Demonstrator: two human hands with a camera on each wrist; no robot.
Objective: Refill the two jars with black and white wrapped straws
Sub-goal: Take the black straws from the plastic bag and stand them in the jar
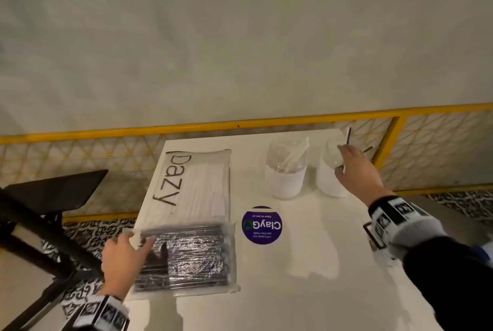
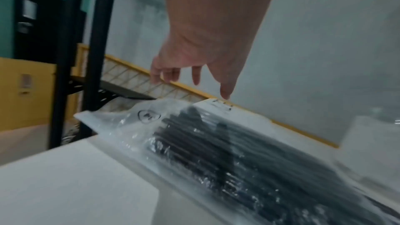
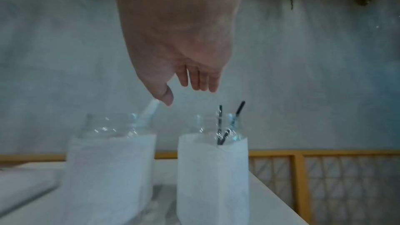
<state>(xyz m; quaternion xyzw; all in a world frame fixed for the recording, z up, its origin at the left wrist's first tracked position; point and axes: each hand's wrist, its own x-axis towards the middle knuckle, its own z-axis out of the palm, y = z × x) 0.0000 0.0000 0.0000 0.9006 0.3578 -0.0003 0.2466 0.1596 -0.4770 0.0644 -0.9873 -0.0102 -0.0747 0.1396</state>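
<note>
nearest the person, the left hand (image 1: 125,258) lies with relaxed, spread fingers on the near-left end of the pack of black straws (image 1: 186,258), a clear plastic bag that sits on the near-left part of the white table (image 1: 306,277). in the left wrist view the fingers hang loose above the bag's end, so it reads as touching or just about to touch, not yet gripping. just beyond that bag lies the pack of white straws (image 1: 197,184), flat and marked with large dark letters. a round purple sticker (image 1: 262,224) sits mid-table, between the packs and the jars.

farther off, at the back right, stand the two jars, each wrapped in white paper. the left jar (image 1: 286,170) holds a few white straws; the right jar (image 3: 213,168) holds only two or so black straws (image 3: 229,124). the right hand (image 1: 357,168) reaches over the right jar with fingers loosely extended and nothing in them; from the wrist view it hovers above the rim, apart from the straws.

this looks like the very start: both jars are near empty and both packs seem unopened. the next move likely calls for taking hold of the black pack, opening its end, and drawing out a bunch for the right jar, which the right hand may steady.
</note>
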